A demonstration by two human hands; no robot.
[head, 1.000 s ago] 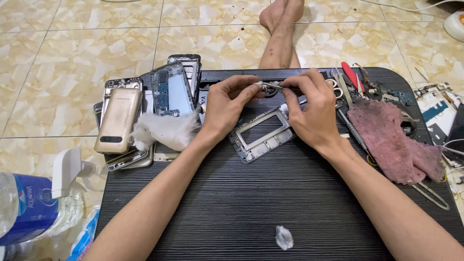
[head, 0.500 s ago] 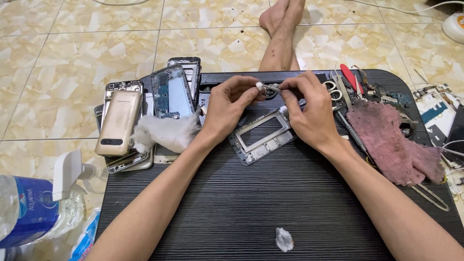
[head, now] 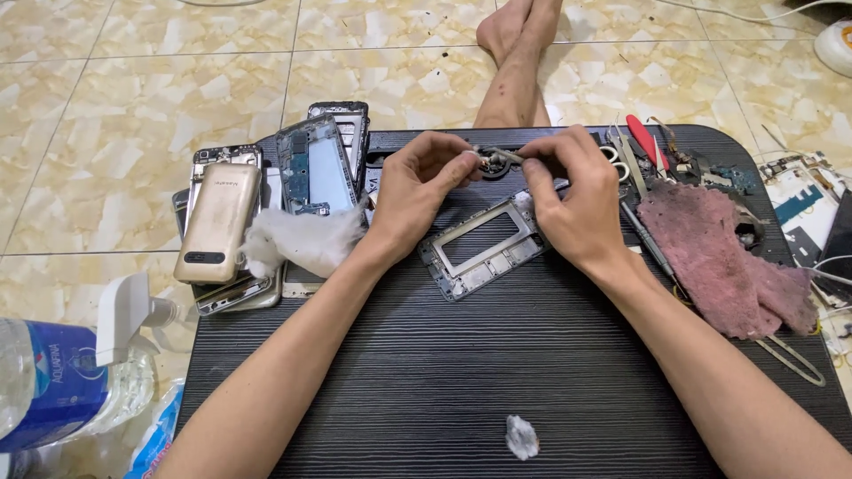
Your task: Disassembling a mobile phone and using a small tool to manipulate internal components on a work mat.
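Black ribbed table (head: 497, 372): left hand (head: 426, 182), right hand (head: 572, 200) fingers pinching small dark metal part (head: 491, 160).

I see a small dark metal phone part (head: 486, 160) pinched up off the table at about 12 o'clock, with a thin grey metal tool tip (head: 508, 155) touching it from the 3 o'clock side. Just below, toward 6 o'clock, a grey rectangular metal phone frame (head: 484, 243) lies flat on the black ribbed tabletop (head: 444, 372), tilted, its window open.
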